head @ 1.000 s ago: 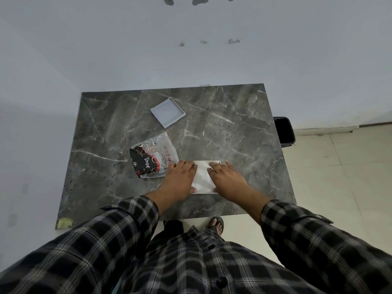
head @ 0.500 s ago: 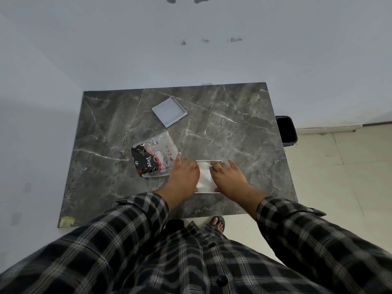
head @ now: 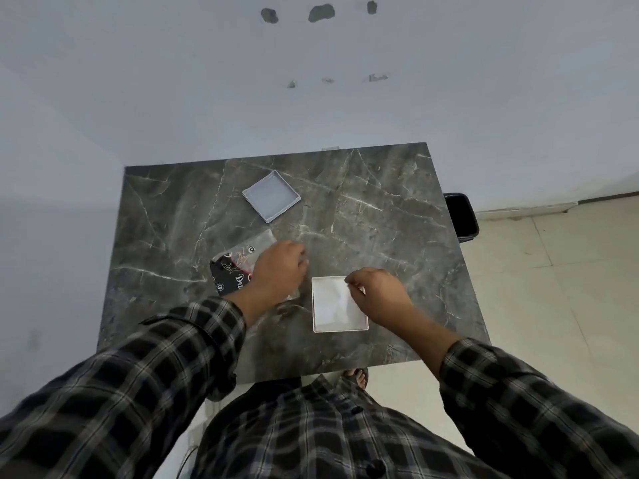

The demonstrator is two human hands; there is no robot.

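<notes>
L hand (head: 276, 274): grips packet (head: 226, 276) (blurred).
R hand (head: 377, 295): curled at box (head: 332, 312) far rim; hold unclear.
Room: tabletop (head: 397, 229) runs open beyond R grip; lid (head: 271, 195) well past L.

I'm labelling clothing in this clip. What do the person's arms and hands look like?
Both arms wear long sleeves of a black, grey and white checked shirt; the left sleeve and right sleeve each end in a cuff at the wrist. The left hand and right hand are bare: no gloves, and no ring or watch shows.
</notes>
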